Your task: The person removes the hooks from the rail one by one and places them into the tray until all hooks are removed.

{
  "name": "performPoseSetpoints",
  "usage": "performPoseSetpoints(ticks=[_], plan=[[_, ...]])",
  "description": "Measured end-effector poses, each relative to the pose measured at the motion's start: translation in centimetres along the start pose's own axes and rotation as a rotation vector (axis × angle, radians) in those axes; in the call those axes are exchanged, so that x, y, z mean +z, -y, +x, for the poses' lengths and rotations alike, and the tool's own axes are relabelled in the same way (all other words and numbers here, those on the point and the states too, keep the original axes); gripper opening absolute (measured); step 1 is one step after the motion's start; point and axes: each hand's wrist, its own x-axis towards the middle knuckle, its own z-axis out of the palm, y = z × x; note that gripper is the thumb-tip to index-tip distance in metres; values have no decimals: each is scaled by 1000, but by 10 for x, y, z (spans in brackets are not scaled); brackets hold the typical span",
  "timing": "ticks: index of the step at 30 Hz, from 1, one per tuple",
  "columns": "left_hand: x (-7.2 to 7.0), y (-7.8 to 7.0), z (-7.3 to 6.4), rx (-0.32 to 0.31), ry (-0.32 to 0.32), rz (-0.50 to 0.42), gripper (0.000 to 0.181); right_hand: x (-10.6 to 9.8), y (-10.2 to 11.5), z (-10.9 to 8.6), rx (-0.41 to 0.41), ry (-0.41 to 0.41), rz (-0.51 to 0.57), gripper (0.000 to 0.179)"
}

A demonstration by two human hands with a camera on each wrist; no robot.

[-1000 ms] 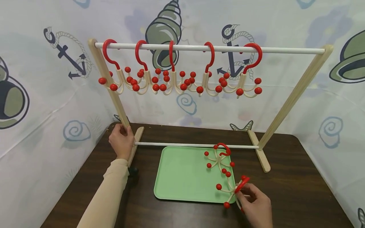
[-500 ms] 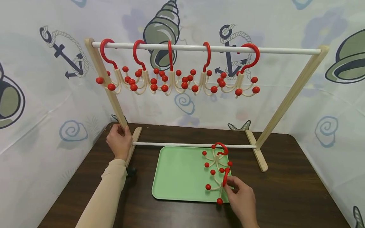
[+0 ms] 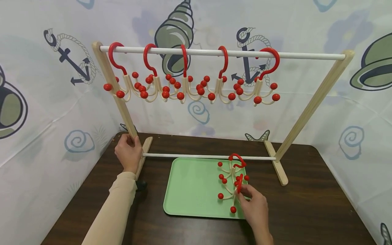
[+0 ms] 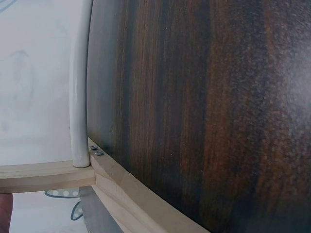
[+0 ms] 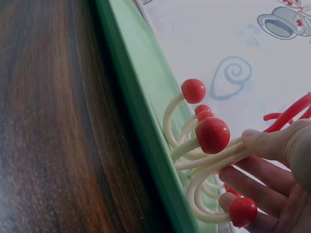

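Observation:
My right hand (image 3: 256, 208) pinches the pale stem of an octopus-style hanger (image 5: 212, 161), which has a red hook and curved arms tipped with red balls. It is over the right front part of a green tray (image 3: 190, 200); whether it touches the tray I cannot tell. Just behind it, a second such hanger (image 3: 239, 160) lies on the tray, partly overlapped. At the left, my left hand (image 3: 129, 154) grips the lower part of a wooden post (image 3: 125, 114) of the rack. Only a sliver of that hand enters the left wrist view.
Several matching hangers (image 3: 185, 61) hang along the rack's white top rail (image 3: 309, 55). A white lower bar (image 3: 196, 156) runs just behind the tray. The right post (image 3: 315, 102) and its wooden foot (image 3: 279, 172) stand on the dark table (image 3: 312, 204). A printed cloth covers the wall.
My right hand has moved left and slightly away from me, carrying the hanger from the tray's right edge to beside the lying hanger. The left hand keeps its grip on the post.

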Motion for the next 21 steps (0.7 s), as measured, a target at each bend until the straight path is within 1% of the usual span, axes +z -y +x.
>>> performPoseSetpoints(ticks=[5,10,13,17,21], plan=[[0,-1,0,-5,-2,2,14,-2,2,0,17,14,-25,15],[-1,-2,0,-10,-4,9,14,-6,3,-2,33,39,-51,20],[-2,-2,0,-8,-5,9,15,-10,3,-5,29,54,-40,24],[-2,-3,0,-2,-5,6,15,-22,6,-7,37,76,3,27],[-2,-3,0,6,-4,4,15,-42,13,-6,34,82,1,27]])
